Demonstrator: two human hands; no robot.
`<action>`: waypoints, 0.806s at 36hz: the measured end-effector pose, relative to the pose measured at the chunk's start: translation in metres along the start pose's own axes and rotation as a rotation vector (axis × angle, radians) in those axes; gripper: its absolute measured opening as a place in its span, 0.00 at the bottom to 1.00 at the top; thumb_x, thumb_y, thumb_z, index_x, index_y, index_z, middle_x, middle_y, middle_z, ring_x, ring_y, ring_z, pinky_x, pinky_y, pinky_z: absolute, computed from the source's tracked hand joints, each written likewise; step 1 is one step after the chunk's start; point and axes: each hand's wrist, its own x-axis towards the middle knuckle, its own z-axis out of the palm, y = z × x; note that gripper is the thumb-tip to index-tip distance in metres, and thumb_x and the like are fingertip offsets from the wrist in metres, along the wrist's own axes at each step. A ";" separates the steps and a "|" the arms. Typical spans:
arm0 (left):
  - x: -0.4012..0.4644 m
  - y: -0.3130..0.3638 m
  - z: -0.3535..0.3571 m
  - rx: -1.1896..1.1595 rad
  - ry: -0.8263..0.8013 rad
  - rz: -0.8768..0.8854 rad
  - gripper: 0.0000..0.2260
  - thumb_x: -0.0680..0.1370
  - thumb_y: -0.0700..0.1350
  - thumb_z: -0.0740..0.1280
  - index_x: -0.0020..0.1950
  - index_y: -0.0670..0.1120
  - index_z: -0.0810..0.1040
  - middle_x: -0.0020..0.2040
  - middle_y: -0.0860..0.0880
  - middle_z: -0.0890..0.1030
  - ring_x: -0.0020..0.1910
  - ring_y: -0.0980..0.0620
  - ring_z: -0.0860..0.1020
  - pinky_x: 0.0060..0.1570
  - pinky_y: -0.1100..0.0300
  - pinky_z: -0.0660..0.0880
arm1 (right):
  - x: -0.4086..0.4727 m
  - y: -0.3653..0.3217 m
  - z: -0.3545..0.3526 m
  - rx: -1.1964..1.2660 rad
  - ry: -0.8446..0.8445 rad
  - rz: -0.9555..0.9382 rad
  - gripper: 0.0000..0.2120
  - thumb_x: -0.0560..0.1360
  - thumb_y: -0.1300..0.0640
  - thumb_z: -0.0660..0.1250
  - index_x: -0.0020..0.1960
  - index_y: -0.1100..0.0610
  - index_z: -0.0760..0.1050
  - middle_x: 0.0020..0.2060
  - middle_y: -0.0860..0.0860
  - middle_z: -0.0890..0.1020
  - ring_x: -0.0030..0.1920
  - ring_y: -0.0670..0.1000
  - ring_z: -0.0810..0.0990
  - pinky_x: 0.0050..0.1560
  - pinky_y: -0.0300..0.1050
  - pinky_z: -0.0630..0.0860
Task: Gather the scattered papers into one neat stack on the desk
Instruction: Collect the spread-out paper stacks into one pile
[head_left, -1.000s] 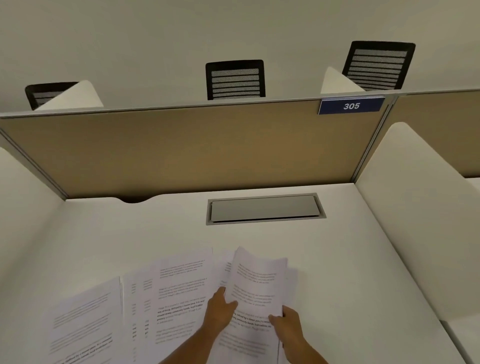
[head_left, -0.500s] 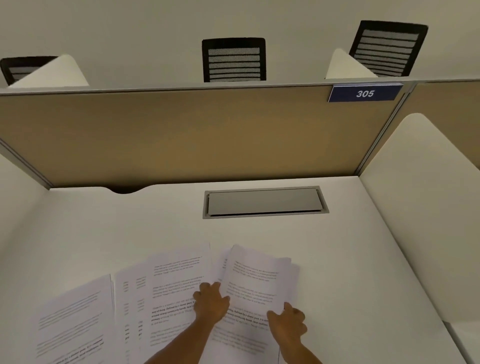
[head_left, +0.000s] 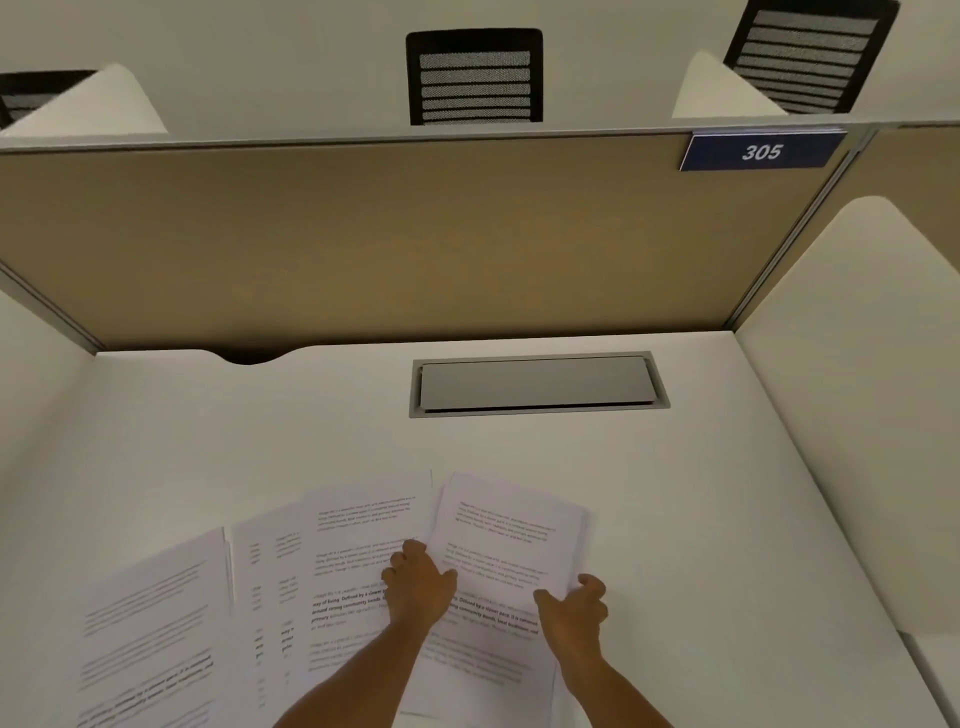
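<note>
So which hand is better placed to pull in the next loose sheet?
Left. The left hand already rests by the middle sheet, with more papers farther left; the right hand grips the gathered stack's right edge.

Hidden, cropped and illegible items, study carrel desk

Printed text on the papers (head_left: 363, 561): too blurred to read; their near ends cut off by the bottom edge; sheet count in the right pile (head_left: 506, 545) not discernible; both forearms cropped at bottom edge; left chair (head_left: 31, 96) cut by the frame edge and half hidden behind a divider; right chair (head_left: 815, 52) cropped at top; seats of all chairs hidden behind the partition (head_left: 415, 234)
</note>
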 end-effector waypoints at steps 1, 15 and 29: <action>0.000 0.000 0.000 -0.015 0.000 -0.007 0.31 0.74 0.52 0.71 0.71 0.43 0.62 0.68 0.41 0.71 0.67 0.39 0.68 0.64 0.46 0.71 | 0.000 -0.001 0.000 0.021 -0.014 0.004 0.33 0.74 0.59 0.72 0.72 0.57 0.56 0.70 0.61 0.62 0.63 0.62 0.72 0.63 0.58 0.76; -0.003 -0.004 -0.001 -0.176 -0.076 0.060 0.22 0.77 0.48 0.69 0.68 0.42 0.72 0.65 0.42 0.77 0.60 0.46 0.77 0.57 0.54 0.78 | 0.006 0.007 0.000 0.127 -0.071 0.078 0.14 0.72 0.61 0.70 0.56 0.64 0.76 0.49 0.58 0.82 0.46 0.57 0.82 0.49 0.51 0.81; -0.040 -0.018 -0.021 -0.375 -0.175 0.269 0.21 0.79 0.41 0.68 0.71 0.43 0.71 0.68 0.49 0.76 0.66 0.48 0.76 0.69 0.50 0.72 | 0.001 0.023 -0.010 0.068 -0.067 0.119 0.33 0.73 0.43 0.72 0.71 0.59 0.69 0.68 0.61 0.72 0.66 0.62 0.73 0.66 0.56 0.72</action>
